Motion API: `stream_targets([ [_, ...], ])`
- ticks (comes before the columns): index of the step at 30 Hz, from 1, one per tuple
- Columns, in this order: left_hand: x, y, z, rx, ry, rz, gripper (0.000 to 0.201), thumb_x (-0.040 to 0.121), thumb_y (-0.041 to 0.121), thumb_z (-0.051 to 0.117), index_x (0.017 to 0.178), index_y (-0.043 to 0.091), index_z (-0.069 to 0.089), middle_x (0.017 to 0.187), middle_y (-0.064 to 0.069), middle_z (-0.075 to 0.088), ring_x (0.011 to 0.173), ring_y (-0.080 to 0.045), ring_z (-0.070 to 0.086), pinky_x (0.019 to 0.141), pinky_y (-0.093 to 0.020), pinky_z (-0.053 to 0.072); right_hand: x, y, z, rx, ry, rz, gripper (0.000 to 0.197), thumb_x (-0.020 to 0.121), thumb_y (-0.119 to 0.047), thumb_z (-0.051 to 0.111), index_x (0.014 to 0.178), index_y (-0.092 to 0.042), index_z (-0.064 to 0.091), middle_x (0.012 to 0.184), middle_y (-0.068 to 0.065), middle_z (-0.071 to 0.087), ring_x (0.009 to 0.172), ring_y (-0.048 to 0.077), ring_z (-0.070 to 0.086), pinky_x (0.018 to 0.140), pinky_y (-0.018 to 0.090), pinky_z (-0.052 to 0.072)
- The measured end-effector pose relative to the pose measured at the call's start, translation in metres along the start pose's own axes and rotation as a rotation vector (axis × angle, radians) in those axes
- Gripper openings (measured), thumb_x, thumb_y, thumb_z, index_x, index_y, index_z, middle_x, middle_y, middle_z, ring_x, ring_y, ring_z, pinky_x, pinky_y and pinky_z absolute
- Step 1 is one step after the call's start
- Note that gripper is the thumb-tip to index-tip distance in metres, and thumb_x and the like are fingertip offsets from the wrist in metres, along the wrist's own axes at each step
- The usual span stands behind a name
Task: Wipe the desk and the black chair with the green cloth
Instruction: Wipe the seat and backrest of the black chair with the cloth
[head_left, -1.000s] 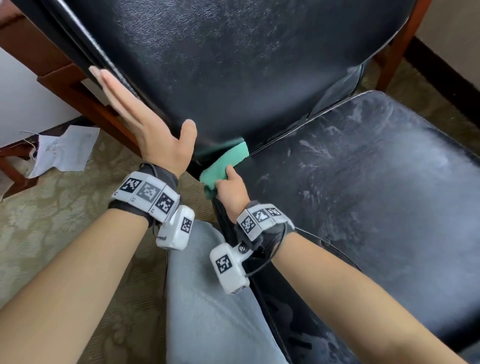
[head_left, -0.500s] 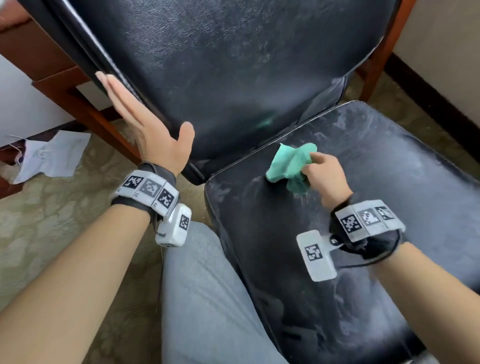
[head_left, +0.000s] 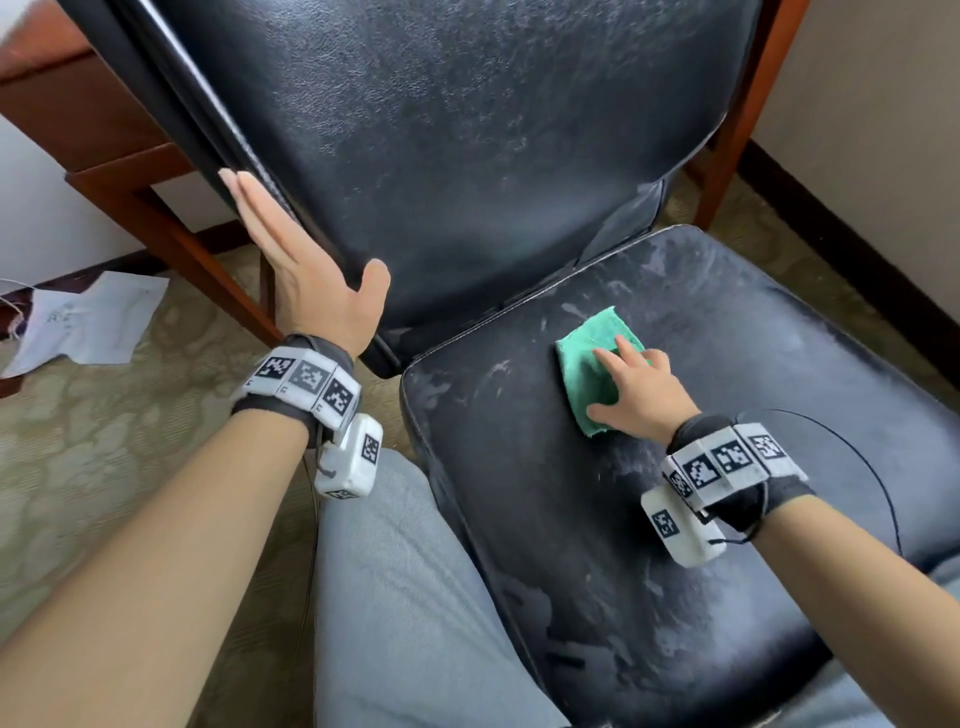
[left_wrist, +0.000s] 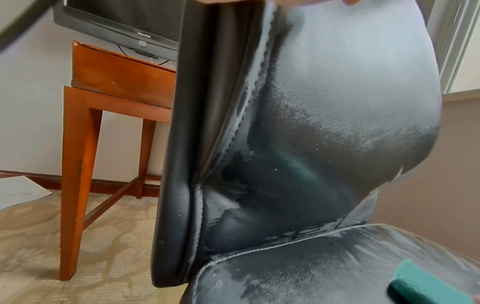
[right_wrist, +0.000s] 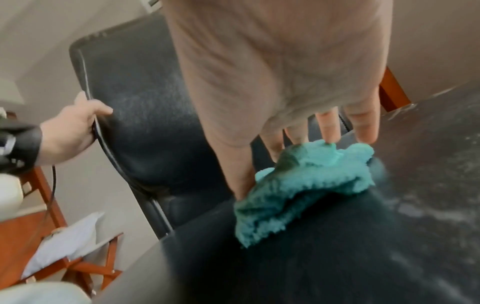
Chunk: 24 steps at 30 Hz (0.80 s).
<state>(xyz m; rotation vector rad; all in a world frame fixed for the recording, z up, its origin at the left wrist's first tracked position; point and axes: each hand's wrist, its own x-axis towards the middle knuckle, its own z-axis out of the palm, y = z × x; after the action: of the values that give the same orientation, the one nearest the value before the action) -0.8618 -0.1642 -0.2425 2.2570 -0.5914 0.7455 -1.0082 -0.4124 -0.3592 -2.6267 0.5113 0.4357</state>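
Observation:
The black chair has a dusty seat (head_left: 753, 493) and a tall backrest (head_left: 467, 156). The green cloth (head_left: 584, 364) lies flat on the rear middle of the seat. My right hand (head_left: 639, 389) presses down on it with spread, straight fingers; the right wrist view shows the fingertips (right_wrist: 363, 131) over the bunched cloth (right_wrist: 306, 185). My left hand (head_left: 306, 280) lies flat along the backrest's left edge, fingers straight and thumb on the front face, as the right wrist view also shows (right_wrist: 72, 127). The wooden desk (head_left: 78, 114) stands behind the chair at the left.
A sheet of paper (head_left: 93, 327) lies on the patterned carpet at the left by the desk leg (head_left: 197, 260). My leg in grey trousers (head_left: 405, 597) is against the seat's front left corner. A monitor (left_wrist: 116, 26) sits on the desk (left_wrist: 116, 76). A wall with dark skirting (head_left: 857, 260) runs at the right.
My right hand has carried the cloth from the gap under the backrest rightward onto the seat, then flattened it under spread fingers. The left hand has stayed on the backrest's edge.

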Motion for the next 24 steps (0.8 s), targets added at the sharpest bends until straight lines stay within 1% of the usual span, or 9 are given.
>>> stream_targets([
  [3, 0.0, 0.0, -0.001, 0.009, -0.006, -0.008, 0.104, 0.067, 0.017, 0.064, 0.137, -0.025, -0.001, 0.144, -0.043, -0.003, 0.14, -0.044, 0.008, 0.116, -0.02, 0.004, -0.001, -0.006, 0.003, -0.031, -0.078, -0.04, 0.091, 0.082, -0.046, 0.065, 0.151, -0.029, 0.008, 0.159, 0.006, -0.01, 0.144, 0.035, -0.008, 0.117, 0.049, 0.012],
  [6, 0.0, 0.002, -0.001, 0.001, -0.001, -0.026, 0.103, 0.068, 0.017, 0.063, 0.137, -0.025, -0.001, 0.145, -0.043, -0.003, 0.14, -0.044, 0.008, 0.116, -0.02, 0.004, 0.004, -0.007, 0.005, -0.029, -0.116, -0.035, 0.091, 0.085, -0.043, 0.064, 0.151, -0.025, 0.005, 0.158, 0.01, -0.014, 0.143, 0.037, -0.013, 0.116, 0.052, 0.009],
  [9, -0.003, 0.009, 0.003, -0.035, 0.059, -0.06, 0.098, 0.07, 0.012, 0.062, 0.138, -0.024, 0.001, 0.145, -0.042, -0.001, 0.14, -0.036, 0.009, 0.114, -0.015, 0.003, 0.009, -0.004, 0.007, -0.056, -0.083, -0.045, 0.072, 0.09, -0.03, 0.058, 0.15, -0.02, 0.018, 0.158, 0.01, -0.005, 0.144, 0.037, -0.002, 0.115, 0.05, 0.016],
  [12, -0.003, 0.023, 0.013, -0.118, 0.171, -0.128, 0.093, 0.07, 0.008, 0.057, 0.14, -0.021, 0.003, 0.148, -0.038, 0.001, 0.14, -0.031, 0.009, 0.114, -0.015, 0.003, 0.012, 0.0, 0.002, 0.029, 0.008, -0.088, 0.046, 0.095, -0.015, 0.047, 0.14, -0.009, 0.041, 0.153, 0.012, 0.024, 0.137, 0.035, 0.025, 0.109, 0.039, 0.027],
  [15, 0.001, 0.039, 0.028, -0.145, 0.316, -0.235, 0.092, 0.071, 0.014, 0.054, 0.143, -0.017, 0.006, 0.151, -0.033, 0.005, 0.142, -0.037, 0.012, 0.113, -0.015, 0.001, 0.015, 0.007, -0.015, 0.364, 0.142, 0.026, 0.029, 0.093, -0.008, 0.047, 0.117, 0.0, 0.061, 0.12, 0.018, 0.059, 0.117, 0.034, 0.051, 0.089, 0.03, 0.037],
  [18, 0.007, 0.049, 0.042, -0.084, 0.43, -0.401, 0.093, 0.071, 0.028, 0.048, 0.145, -0.013, 0.008, 0.153, -0.027, 0.008, 0.143, -0.035, 0.011, 0.112, -0.016, -0.004, 0.025, 0.021, -0.039, 0.978, 0.231, 0.17, 0.019, 0.091, -0.006, 0.048, 0.091, -0.009, 0.067, 0.1, 0.018, 0.066, 0.095, 0.029, 0.06, 0.081, 0.033, 0.045],
  [19, 0.009, 0.05, 0.045, -0.056, 0.44, -0.452, 0.093, 0.071, 0.031, 0.046, 0.145, -0.012, 0.008, 0.153, -0.025, 0.01, 0.143, -0.035, 0.011, 0.113, -0.022, -0.003, 0.028, 0.025, -0.048, 1.151, 0.256, 0.191, 0.02, 0.092, -0.007, 0.045, 0.095, -0.012, 0.065, 0.107, 0.017, 0.065, 0.094, 0.025, 0.059, 0.08, 0.034, 0.049],
  [21, 0.012, 0.05, 0.05, -0.016, 0.449, -0.513, 0.093, 0.072, 0.033, 0.046, 0.146, -0.01, 0.01, 0.153, -0.024, 0.012, 0.142, -0.036, 0.013, 0.115, -0.033, 0.004, 0.035, 0.03, -0.068, 1.372, 0.322, 0.203, 0.027, 0.097, -0.009, 0.039, 0.117, -0.011, 0.058, 0.113, 0.011, 0.061, 0.091, 0.018, 0.057, 0.065, 0.02, 0.053],
  [24, 0.015, 0.048, 0.054, 0.023, 0.465, -0.546, 0.092, 0.073, 0.033, 0.047, 0.146, -0.011, 0.01, 0.152, -0.023, 0.014, 0.142, -0.037, 0.014, 0.114, -0.039, 0.012, 0.054, 0.02, -0.095, 1.65, 0.407, 0.14, 0.021, 0.101, -0.013, 0.035, 0.111, -0.015, 0.054, 0.088, -0.001, 0.06, 0.067, 0.008, 0.056, 0.052, 0.015, 0.047],
])
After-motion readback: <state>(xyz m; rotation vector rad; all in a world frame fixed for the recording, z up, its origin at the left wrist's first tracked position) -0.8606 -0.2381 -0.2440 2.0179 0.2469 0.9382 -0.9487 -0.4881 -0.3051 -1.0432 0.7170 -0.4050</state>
